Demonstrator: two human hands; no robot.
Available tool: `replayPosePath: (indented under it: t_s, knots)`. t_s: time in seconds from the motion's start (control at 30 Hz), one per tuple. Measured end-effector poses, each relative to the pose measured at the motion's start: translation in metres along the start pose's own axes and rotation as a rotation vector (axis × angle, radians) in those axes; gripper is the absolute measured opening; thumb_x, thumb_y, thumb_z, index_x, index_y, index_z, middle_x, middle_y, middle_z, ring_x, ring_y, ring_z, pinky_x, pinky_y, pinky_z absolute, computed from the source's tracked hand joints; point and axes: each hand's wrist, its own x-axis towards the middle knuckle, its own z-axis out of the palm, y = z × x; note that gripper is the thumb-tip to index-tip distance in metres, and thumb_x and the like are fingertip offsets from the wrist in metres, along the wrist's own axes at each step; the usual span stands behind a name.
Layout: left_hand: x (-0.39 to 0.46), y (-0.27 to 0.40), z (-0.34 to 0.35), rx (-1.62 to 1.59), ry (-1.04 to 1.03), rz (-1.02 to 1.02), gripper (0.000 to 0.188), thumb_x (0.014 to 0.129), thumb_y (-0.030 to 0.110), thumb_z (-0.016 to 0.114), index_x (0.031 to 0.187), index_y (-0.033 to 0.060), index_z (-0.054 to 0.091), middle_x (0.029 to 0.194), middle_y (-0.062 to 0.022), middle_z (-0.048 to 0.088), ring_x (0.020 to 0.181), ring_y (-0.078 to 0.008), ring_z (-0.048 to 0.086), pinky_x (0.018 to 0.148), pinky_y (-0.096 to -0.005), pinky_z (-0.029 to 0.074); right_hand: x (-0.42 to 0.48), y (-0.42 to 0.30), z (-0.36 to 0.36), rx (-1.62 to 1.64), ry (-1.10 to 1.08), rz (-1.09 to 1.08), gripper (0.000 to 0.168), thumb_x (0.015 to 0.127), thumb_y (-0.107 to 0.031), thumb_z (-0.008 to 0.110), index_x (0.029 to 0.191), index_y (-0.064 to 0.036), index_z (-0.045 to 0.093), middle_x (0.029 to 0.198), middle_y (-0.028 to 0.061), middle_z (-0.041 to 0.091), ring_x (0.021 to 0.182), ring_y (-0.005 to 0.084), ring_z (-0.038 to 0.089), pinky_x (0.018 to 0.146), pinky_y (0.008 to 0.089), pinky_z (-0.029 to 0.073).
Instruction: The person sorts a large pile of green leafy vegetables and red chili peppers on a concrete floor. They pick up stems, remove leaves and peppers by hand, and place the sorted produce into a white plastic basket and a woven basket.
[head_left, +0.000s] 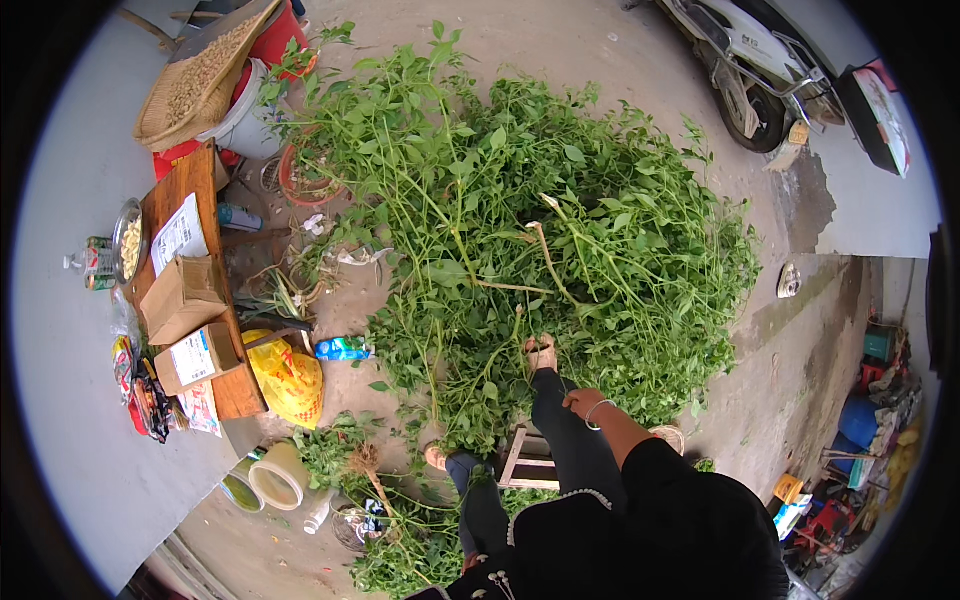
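A large heap of cut leafy green plants (622, 165) with branching stems covers the floor before me. My right hand (583, 402), with a bracelet at the wrist, is over my dark trouser leg at the heap's near edge; its fingers are bent, and whether anything is between them cannot be told. Only a small part of my left hand (471, 561) shows beside my other leg, mostly hidden by my dark top. A plant root with its stem (367, 461) lies on more greenery at the lower left. A wooden stool (525, 459) stands between my legs.
At the left, a wooden bench (244, 386) bears cardboard boxes (184, 300); a yellow plastic bag (289, 379) is beside it. Buckets (277, 476) stand lower left. A woven tray of nuts or beans (169, 124) rests upper left. A scooter (757, 75) is parked upper right.
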Motion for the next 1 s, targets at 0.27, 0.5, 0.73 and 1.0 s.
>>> replayPosePath:
  t_s: [0.27,0.5,0.73,1.0]
  knots:
    - [-0.040,0.017,-0.005,0.022,0.010,0.049,0.038,0.071,0.020,0.059,0.107,0.0100,0.051,0.109,-0.0152,0.049,0.101,-0.0318,0.046,0.087,-0.0387,0.037,-0.080,-0.001,-0.034,0.088,-0.150,-0.058,0.026,0.082,-0.027,0.043,0.093,-0.009,0.059,0.089,0.0122,0.058,0.081,0.0274,0.055,0.073,0.0360,0.042]
    - [-0.098,-0.023,0.019,-0.020,0.086,0.243,0.038,0.071,0.020,0.058,0.107,0.0099,0.051,0.110,-0.0150,0.048,0.102,-0.0317,0.045,0.088,-0.0384,0.036,-0.091,0.000,-0.063,-0.044,-0.181,-0.334,0.024,0.080,-0.027,0.045,0.082,-0.006,0.058,0.078,0.0106,0.059,0.072,0.0251,0.056,0.064,0.0340,0.044]
    - [-0.134,-0.084,0.059,0.088,0.262,0.303,0.037,0.072,0.023,0.055,0.106,0.0086,0.052,0.112,-0.0153,0.047,0.105,-0.0304,0.042,0.089,-0.0368,0.035,-0.123,-0.010,-0.087,-0.446,-0.064,-0.188,0.024,0.081,-0.023,0.043,0.086,-0.006,0.058,0.080,0.0122,0.059,0.070,0.0261,0.056,0.065,0.0352,0.044]
    - [-0.166,-0.153,0.047,-0.297,0.394,0.159,0.025,0.072,0.015,0.054,0.096,0.0097,0.057,0.097,-0.0121,0.053,0.089,-0.0260,0.054,0.078,-0.0326,0.043,-0.143,0.041,-0.021,-0.869,-0.008,-0.291,0.018,0.076,-0.020,0.049,0.082,-0.010,0.062,0.077,0.0087,0.059,0.072,0.0255,0.055,0.064,0.0349,0.043]
